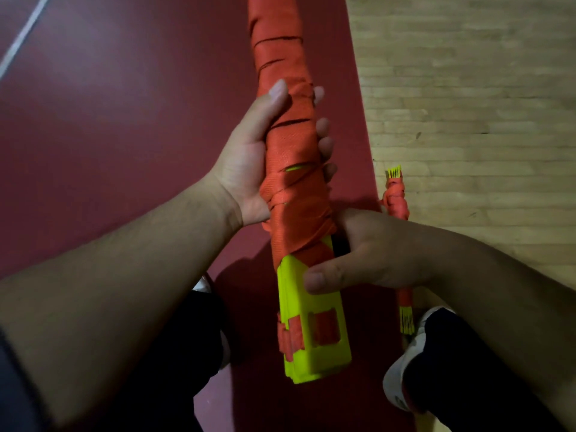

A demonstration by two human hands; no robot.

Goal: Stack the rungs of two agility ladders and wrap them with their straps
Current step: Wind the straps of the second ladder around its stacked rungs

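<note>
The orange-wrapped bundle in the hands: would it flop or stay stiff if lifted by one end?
Probably stiff: the bundle runs on past the left hand without sagging, and its yellow rungs look like rigid plastic. Hardly slippery, since the woven strap gives grip. Its flat-sided end should resist rolling.

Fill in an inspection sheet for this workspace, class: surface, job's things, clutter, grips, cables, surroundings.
Surface: red court floor beside pale wooden boards.
Job's things: held bundle of yellow rungs, wound in orange strap; second bundle, wrapped too, lies on the floor behind the right hand.
Clutter: nothing seen.
Grips: left hand holds the wrapped middle; right hand holds near the yellow end, thumb on the rungs.
Cables: nothing seen.
Surroundings: white line far left; white shoes, dark trousers below.
</note>
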